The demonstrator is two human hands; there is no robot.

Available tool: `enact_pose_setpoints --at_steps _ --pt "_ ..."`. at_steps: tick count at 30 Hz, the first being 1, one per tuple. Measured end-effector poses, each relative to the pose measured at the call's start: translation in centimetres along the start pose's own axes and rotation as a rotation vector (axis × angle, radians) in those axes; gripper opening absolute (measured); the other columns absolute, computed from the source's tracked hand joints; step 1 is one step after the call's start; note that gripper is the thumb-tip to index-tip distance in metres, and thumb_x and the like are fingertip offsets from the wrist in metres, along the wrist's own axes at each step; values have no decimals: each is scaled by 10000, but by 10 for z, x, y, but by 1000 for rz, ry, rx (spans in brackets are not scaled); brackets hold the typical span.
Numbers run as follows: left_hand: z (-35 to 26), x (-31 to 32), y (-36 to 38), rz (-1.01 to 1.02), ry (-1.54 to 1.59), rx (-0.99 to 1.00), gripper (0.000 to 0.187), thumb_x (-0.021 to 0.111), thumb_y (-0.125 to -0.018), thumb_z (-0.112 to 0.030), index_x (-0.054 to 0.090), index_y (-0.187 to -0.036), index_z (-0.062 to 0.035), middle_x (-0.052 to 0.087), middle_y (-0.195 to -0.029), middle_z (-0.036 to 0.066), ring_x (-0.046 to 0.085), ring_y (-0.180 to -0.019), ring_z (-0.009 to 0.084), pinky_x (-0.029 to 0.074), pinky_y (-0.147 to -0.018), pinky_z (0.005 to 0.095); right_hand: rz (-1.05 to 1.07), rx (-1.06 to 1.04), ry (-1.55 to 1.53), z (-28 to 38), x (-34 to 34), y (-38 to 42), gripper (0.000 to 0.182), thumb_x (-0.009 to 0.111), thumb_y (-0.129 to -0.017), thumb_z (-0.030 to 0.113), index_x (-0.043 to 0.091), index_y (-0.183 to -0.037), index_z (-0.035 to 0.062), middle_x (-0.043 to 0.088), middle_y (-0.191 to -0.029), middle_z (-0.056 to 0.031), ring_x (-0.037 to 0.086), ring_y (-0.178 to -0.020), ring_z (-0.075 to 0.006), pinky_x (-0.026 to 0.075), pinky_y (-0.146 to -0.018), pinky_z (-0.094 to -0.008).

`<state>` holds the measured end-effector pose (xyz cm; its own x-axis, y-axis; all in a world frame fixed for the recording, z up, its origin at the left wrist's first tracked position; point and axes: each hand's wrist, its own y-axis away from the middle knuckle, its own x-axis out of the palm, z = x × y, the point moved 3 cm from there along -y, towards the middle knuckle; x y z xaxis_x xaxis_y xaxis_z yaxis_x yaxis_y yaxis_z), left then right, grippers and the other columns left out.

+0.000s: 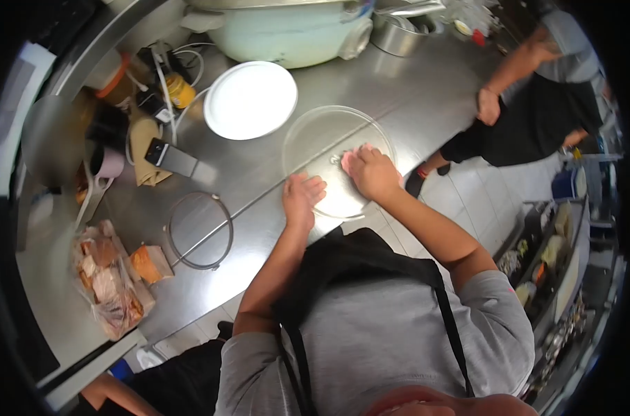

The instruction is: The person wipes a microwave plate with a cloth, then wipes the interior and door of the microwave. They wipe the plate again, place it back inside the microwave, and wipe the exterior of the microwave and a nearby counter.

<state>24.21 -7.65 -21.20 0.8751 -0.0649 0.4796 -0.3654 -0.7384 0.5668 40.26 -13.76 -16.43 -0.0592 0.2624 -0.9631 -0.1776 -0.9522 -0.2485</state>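
Note:
A round clear glass turntable plate [308,132] lies on the steel counter in front of me, its near side reaching to the counter's front edge. My left hand [304,200] grips the plate at its left rim, with the fingers bent over the glass. On the right part of the plate, my right hand [372,172] is closed around a pink cloth [347,162] and presses it against the surface. Part of the cloth is hidden under the fingers. A thin roller ring [230,239] rests on the counter to the left.
Behind the plate are a white oval plate [250,100], a pale green tub [280,38] and a metal pot [398,36]. Bagged bread [107,277], a phone [169,156] and cables occupy the left. A person [537,97] stands at right; another person's arm [121,395] shows lower left.

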Motion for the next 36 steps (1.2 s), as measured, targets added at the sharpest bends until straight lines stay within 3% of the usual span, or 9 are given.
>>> enact_pose_setpoints --at_steps 5,6,8,15,20,27,28,33,36 --pt "15 -3 -8 -78 68 105 238 443 -865 -273 478 -827 -40 582 -719 115 600 -654 216 507 -562 315 -59 36 -249 -16 -23 -38 131 530 -749 177 610 -737 74 586 -771 -106 548 -799 -273 434 -706 -369" --pt "25 -19 -34 57 -414 150 230 451 -852 -270 457 -894 -43 590 -739 125 600 -641 214 493 -513 309 -164 54 -226 -28 -10 -45 132 527 -761 171 609 -733 72 578 -723 -105 547 -785 -279 435 -692 -384" --pt "-7 -3 -9 72 -168 -187 243 414 -857 -289 415 -976 -77 588 -847 170 607 -684 239 476 -522 317 -182 96 -175 -41 -1 -56 107 547 -752 144 612 -796 73 570 -807 -124 542 -742 -303 438 -659 -401" --pt "-14 -6 -37 49 -538 -202 279 362 -840 -305 431 -808 -36 589 -666 169 535 -383 182 388 -280 252 -58 100 -406 -61 27 -68 160 562 -733 113 577 -874 38 550 -869 -155 541 -796 -327 442 -691 -399" --pt "-9 -6 -40 16 -542 -143 340 323 -864 -312 451 -848 3 591 -671 215 540 -374 221 422 -280 292 41 -290 -357 1 2 -38 136 565 -736 108 549 -828 9 548 -839 -166 532 -794 -351 438 -697 -407" --pt "-11 -8 -39 57 -771 -4 467 275 -882 -341 560 -916 27 625 -715 163 590 -477 230 464 -365 337 -45 51 -278 -77 14 -85 307 537 -787 302 597 -839 6 577 -849 -179 539 -795 -342 427 -711 -412" --pt "-6 -15 -47 109 -884 46 420 305 -882 -330 531 -946 19 627 -710 145 588 -476 214 465 -365 325 198 240 -388 -50 -23 -87 304 525 -794 294 599 -797 -1 576 -841 -185 537 -787 -347 422 -698 -410" --pt "-29 3 -20 -5 -688 -93 299 347 -877 -330 482 -820 -70 602 -667 118 557 -464 163 435 -376 258 64 -165 -299 -23 29 -59 133 589 -702 217 615 -756 98 580 -798 -122 558 -767 -274 437 -677 -380" --pt "-22 4 -22 26 -621 -119 297 349 -880 -334 465 -806 -70 599 -657 116 546 -443 160 418 -361 250 188 6 -280 -37 8 -68 167 579 -727 249 611 -781 95 580 -813 -117 561 -794 -271 439 -710 -372"
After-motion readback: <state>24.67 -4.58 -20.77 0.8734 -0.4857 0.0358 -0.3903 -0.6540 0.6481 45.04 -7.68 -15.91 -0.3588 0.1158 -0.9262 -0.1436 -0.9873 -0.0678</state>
